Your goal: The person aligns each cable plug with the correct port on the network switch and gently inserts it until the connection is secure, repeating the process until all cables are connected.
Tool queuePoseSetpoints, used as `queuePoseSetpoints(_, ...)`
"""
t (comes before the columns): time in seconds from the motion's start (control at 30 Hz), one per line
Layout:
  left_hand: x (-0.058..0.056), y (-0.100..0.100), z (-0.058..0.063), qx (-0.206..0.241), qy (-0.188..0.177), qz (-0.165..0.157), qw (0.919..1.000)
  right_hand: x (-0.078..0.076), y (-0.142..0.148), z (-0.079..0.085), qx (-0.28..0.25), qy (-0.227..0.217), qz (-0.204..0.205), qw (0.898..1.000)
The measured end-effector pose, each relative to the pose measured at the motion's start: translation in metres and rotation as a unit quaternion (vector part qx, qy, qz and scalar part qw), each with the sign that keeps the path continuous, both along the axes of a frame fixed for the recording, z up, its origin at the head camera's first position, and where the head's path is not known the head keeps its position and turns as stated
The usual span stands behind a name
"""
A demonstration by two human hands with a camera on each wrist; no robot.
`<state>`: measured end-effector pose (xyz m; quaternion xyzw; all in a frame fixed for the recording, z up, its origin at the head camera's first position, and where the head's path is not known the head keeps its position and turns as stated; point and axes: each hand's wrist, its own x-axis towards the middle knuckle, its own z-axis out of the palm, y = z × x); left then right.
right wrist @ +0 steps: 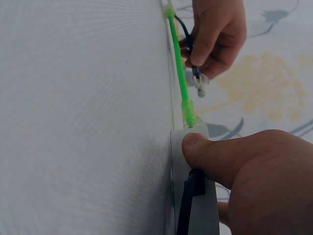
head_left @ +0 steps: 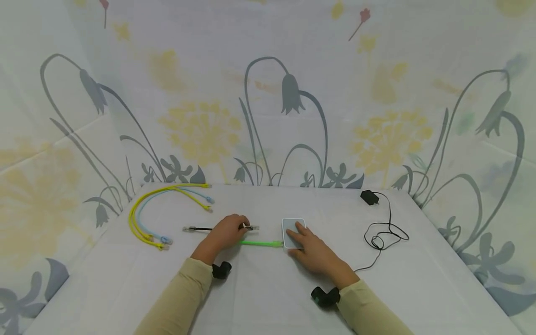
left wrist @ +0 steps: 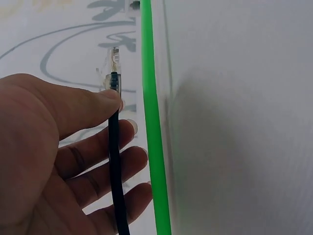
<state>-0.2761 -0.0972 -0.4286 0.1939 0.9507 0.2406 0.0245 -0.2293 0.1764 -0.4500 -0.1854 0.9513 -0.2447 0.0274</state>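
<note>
My left hand (head_left: 228,231) pinches a short black network cable (left wrist: 114,147) just behind one clear plug (left wrist: 115,61), thumb against fingers. The cable's other plug (head_left: 190,229) points left, beyond the hand. Nearer to me lies a green network cable (head_left: 259,243), partly covered by that hand in the head view. One green end meets the left side of a flat white network box (head_left: 288,224). My right hand (head_left: 316,251) holds the box, fingers across its top and thumb against its near side. In the right wrist view a black power lead (right wrist: 185,210) enters that near side.
Yellow network cables (head_left: 135,226) and a light blue one (head_left: 142,221) lie curved together at the left. A black power adapter (head_left: 369,197) sits at the back right, its thin cord (head_left: 390,214) looped on the white table (head_left: 259,298). Patterned cloth (head_left: 268,139) rises behind.
</note>
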Motion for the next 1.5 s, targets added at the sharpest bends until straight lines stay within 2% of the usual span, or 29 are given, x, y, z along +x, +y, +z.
queuePoseSetpoints(0.67,0.005,0.018,0.000,0.020,-0.034,-0.016,0.9991,-0.002,0.000,-0.001,0.002,-0.002,-0.002,1.000)
queuePoseSetpoints(1.5,0.010,0.040,-0.004,0.027,-0.016,-0.034,0.9989,-0.004,0.000,-0.002,0.001,-0.009,-0.006,1.000)
